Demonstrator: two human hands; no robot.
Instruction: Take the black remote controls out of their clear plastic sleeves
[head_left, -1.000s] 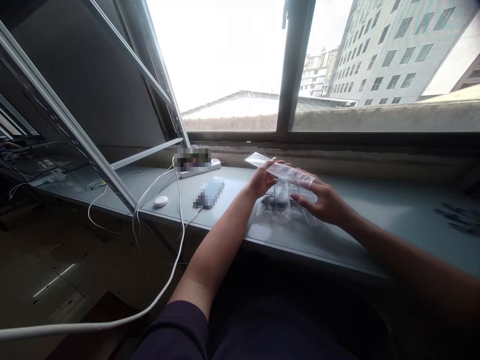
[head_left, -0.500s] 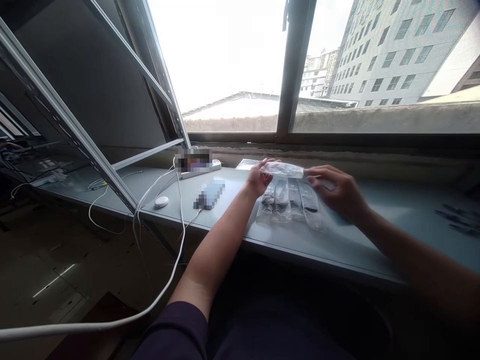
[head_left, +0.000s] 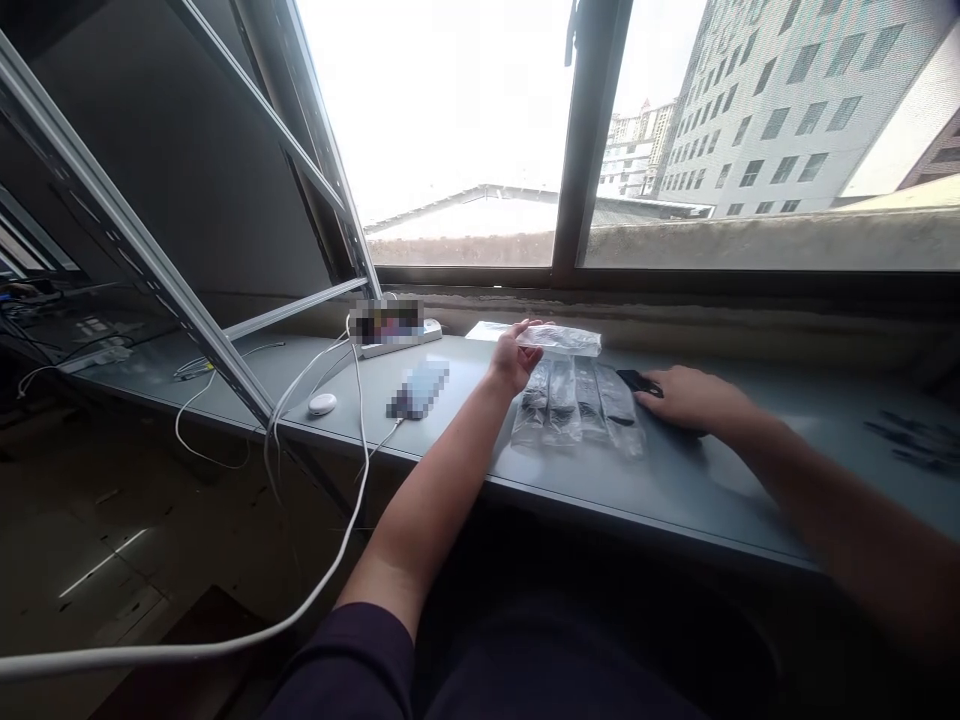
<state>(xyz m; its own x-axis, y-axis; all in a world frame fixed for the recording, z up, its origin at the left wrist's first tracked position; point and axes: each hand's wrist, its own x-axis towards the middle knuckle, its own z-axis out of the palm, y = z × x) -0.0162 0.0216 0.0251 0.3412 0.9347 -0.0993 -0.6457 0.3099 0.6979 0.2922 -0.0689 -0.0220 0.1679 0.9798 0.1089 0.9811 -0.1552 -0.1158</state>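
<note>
Clear plastic packets, dark inside, side by side on the grey bench. Just to their right, clasps a black item in the right grip. Over their far ends, pinches a clear sleeve in the left grip. Beyond, a window.

No text, label, brand, number or sign can be read here. Any marking on the clear bags is too unclear, and pixel blocks cover the phone-like device and partly the white power strip.
</note>
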